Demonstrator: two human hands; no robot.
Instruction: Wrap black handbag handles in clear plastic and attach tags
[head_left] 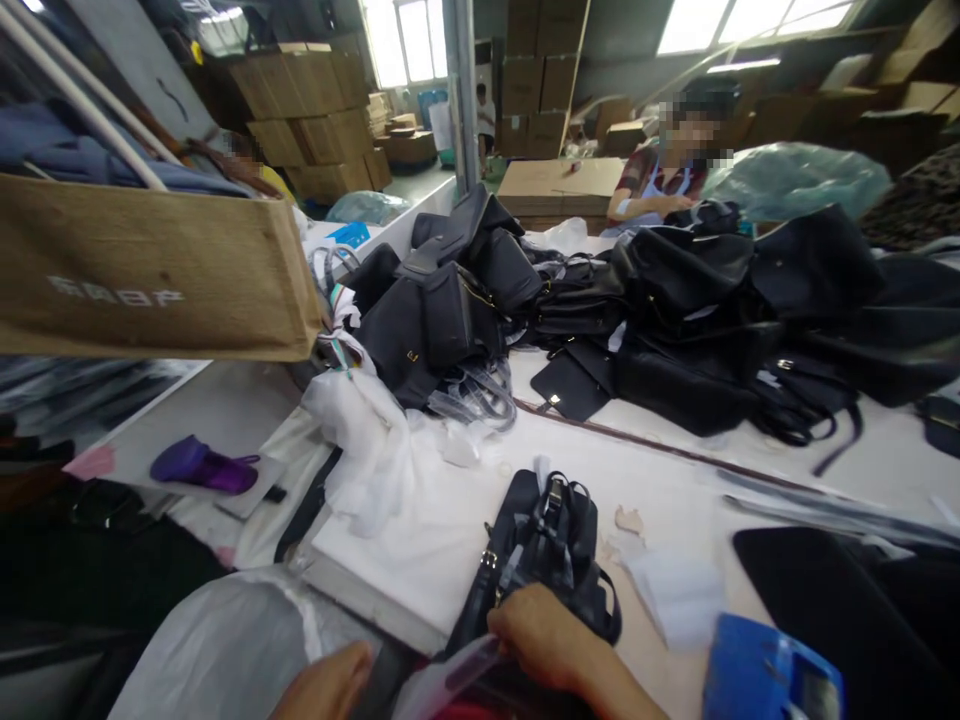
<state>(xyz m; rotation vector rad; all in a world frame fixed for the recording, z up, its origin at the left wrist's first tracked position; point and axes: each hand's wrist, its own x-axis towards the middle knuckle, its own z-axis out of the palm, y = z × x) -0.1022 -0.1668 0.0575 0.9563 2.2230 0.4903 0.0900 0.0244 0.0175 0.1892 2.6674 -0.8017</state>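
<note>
A small black handbag (551, 545) with metal hardware lies on the white table just in front of me. My right hand (544, 635) rests on its near end, fingers curled over the bag and a clear plastic wrapper (442, 680). My left hand (326, 685) shows only partly at the bottom edge, next to a dark strap; its fingers are out of sight. White tissue paper (375, 450) is bunched to the left of the bag.
A big heap of black bags (675, 310) covers the far table. A burlap tote (150, 265) hangs at left. A purple object (202, 465) lies on a lower surface. A blue device (765, 675) sits bottom right. Another person (667, 170) works at the back among cardboard boxes.
</note>
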